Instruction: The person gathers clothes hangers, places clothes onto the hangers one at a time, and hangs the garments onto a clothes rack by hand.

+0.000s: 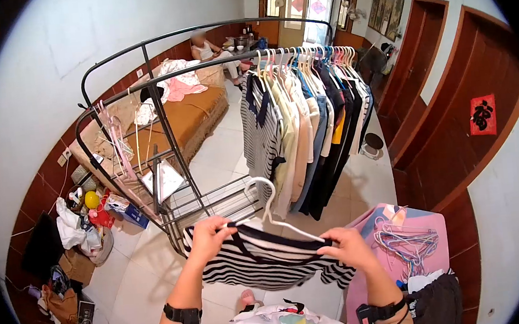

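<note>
A black-and-white striped top (256, 267) with a dark neckline hangs in front of me on a white hanger (269, 207), whose hook points up. My left hand (209, 237) pinches the top's left shoulder at the hanger's end. At the other shoulder, my right hand (346, 247) grips the fabric with thumb and fingers. Beyond them stands a black metal clothes rack (174, 135), its rail holding many garments on hangers. Another striped top (256, 125) hangs nearest on that rail.
Several loose hangers (407, 244) lie on a pink-covered surface (433, 208) at right, near dark clothes (438, 303). A brown sofa (202, 105) stands behind the rack, with a seated person (203, 48) beyond. Bags and boxes (80, 230) sit at left. Doors (464, 101) line the right wall.
</note>
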Demonstrator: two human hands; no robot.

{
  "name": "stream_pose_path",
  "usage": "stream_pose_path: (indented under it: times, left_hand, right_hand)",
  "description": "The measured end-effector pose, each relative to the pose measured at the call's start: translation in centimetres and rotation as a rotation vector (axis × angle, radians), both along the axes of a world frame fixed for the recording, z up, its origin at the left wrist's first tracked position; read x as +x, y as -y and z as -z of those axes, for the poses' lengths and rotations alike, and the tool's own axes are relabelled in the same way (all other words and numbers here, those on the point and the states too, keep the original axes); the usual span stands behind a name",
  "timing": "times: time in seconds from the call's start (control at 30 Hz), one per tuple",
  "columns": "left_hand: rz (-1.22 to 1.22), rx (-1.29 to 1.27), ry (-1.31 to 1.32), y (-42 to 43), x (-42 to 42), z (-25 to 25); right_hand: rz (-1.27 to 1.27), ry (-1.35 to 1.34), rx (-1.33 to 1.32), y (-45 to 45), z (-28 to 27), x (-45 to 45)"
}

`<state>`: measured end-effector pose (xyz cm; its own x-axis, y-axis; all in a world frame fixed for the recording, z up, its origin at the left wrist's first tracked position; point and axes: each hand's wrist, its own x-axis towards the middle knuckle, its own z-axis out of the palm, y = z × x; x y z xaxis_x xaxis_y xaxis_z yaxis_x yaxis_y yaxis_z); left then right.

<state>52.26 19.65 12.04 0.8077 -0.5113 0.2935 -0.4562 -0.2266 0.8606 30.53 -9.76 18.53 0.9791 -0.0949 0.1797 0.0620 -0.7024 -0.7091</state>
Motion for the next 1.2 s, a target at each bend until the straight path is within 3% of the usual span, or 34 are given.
stream_pose_path:
  times: [0.07, 0.2, 0.4, 0.53, 0.57, 0.67, 0.8, 0.93, 1.2]
  left_hand:
    - [-0.027, -0.009, 0.061, -0.4, 1.6, -0.6]
    - [0.008, -0.002, -0.093, -1.1, 3.5, -1.8]
    - [0.13, -0.077, -0.11, -1.4, 6.1, -1.3]
    - [0.118, -0.028, -0.023, -2.1, 8.1, -0.9]
    - [0.064, 0.025, 0.178, -2.2, 8.3, -1.3]
    - [-0.071, 0.021, 0.321, -2.6, 8.9, -0.7]
    - [-0.045, -0.024, 0.186, -3.0, 8.9, 1.4]
    - [0.082, -0.04, -0.008, -1.5, 7.8, 4.1]
    - [0.272, 0.019, -0.023, 3.4, 7.7, 5.0]
  right_hand:
    - [-0.016, -0.087, 0.009, 0.7, -2.1, 0.5]
    - [-0.048, -0.208, 0.169, 1.5, -1.3, 1.5]
    - [-0.121, -0.458, 0.65, -1.1, 0.5, 3.6]
    - [-0.148, -0.433, 0.808, -3.6, 1.6, 5.2]
    - [-0.131, -0.426, 0.8, -4.1, 1.2, 5.6]
    - [-0.098, -0.388, 0.773, -4.8, 0.8, 6.9]
    - [0.002, -0.371, 0.839, -4.1, 1.0, 9.4]
    - [0.09, -0.17, 0.884, -3.9, -0.3, 13.4]
    - [0.045, 0.092, 0.936, 0.0, -1.0, 25.2]
